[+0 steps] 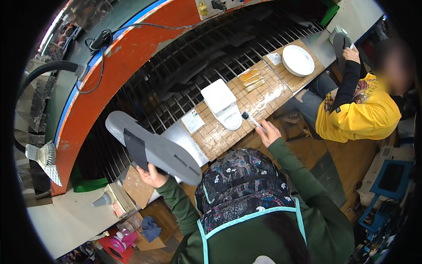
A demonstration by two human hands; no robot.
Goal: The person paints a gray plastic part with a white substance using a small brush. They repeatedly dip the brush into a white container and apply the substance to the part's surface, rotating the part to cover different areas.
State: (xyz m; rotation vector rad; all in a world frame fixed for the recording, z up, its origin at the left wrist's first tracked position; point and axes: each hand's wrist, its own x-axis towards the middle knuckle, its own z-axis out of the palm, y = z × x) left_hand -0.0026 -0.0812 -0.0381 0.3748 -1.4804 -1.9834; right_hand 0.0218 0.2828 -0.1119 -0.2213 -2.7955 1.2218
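Sole: grey, long, rounded at both ends, a dark slot near its right end. Held tilted, off the bench, by that bench's left end and partly over the metal slats. A darker patch lies across its middle; cannot tell whether it is a separate piece.

Left hand grasps the sole at its lower edge, near the middle; finger placement underneath is hidden. Right hand pinches the pale handle of a brush, dark bristles pointing left, near the white pot.

Handling, by judgement: sole looks light, foam or rubber, bendy but able to hold its shape; not fragile. Smooth face might slip if wet. Best hold is the edge about midway, thumb and fingers either side, off the broad face; an end grip would probably let it sag. Brush looks light and stiff; take it by the handle, clear of the bristles.

Labels: a white card with small coloured marks lies left of the pot; another pale card beside the bowl. Print on both too small to read. No brand made out on the sole or pot.
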